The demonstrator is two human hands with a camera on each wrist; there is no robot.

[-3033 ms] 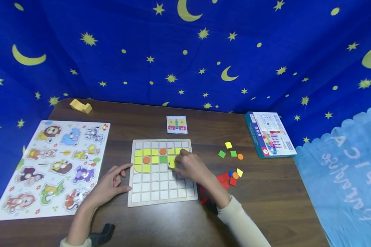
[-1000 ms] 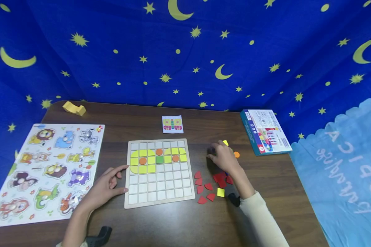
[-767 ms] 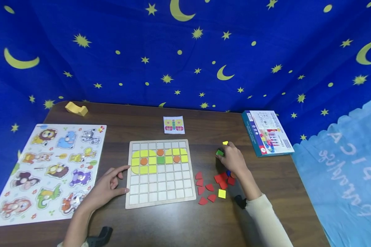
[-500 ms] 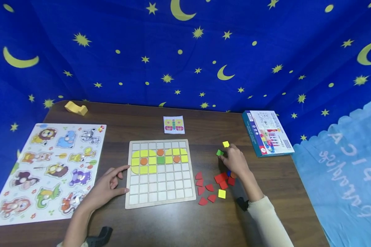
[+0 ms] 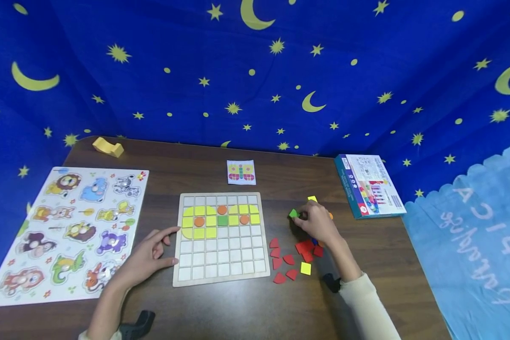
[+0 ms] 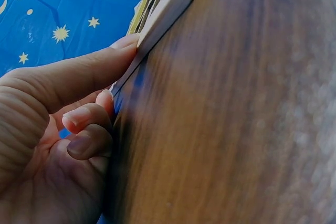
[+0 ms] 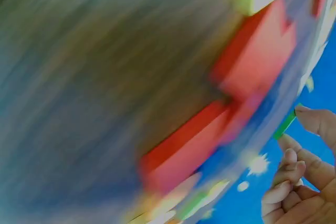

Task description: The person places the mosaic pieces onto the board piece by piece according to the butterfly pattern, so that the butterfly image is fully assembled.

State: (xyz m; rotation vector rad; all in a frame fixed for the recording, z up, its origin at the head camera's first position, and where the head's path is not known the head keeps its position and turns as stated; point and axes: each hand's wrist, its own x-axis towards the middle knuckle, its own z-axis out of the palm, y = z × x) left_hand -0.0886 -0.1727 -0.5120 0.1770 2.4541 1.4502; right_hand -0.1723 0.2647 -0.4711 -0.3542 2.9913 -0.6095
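My left hand (image 5: 146, 255) touches the left edge of the wooden grid board (image 5: 223, 259) with straight thumb and index finger; its other fingers are curled in the left wrist view. Yellow tiles (image 5: 199, 233), orange discs (image 5: 199, 222) and one green square fill cells in the board's upper rows. To the right of the board, my right hand (image 5: 318, 223) pinches a green square tile (image 5: 293, 213) between thumb and index finger, close over the table. That green tile (image 7: 286, 124) shows edge-on in the right wrist view. A yellow square (image 5: 312, 199) lies just behind the hand.
Red pieces (image 5: 288, 259) and a yellow square (image 5: 305, 268) lie right of the board. A butterfly pattern card (image 5: 241, 172) is behind it. An animal puzzle (image 5: 76, 231) lies left, a game box (image 5: 369, 186) back right, and a yellow block (image 5: 108, 147) back left.
My right hand has left the board, where it held a yellow tile, and reached right. It has picked up a green square and shifted slightly left. My left hand stays at the board's edge.
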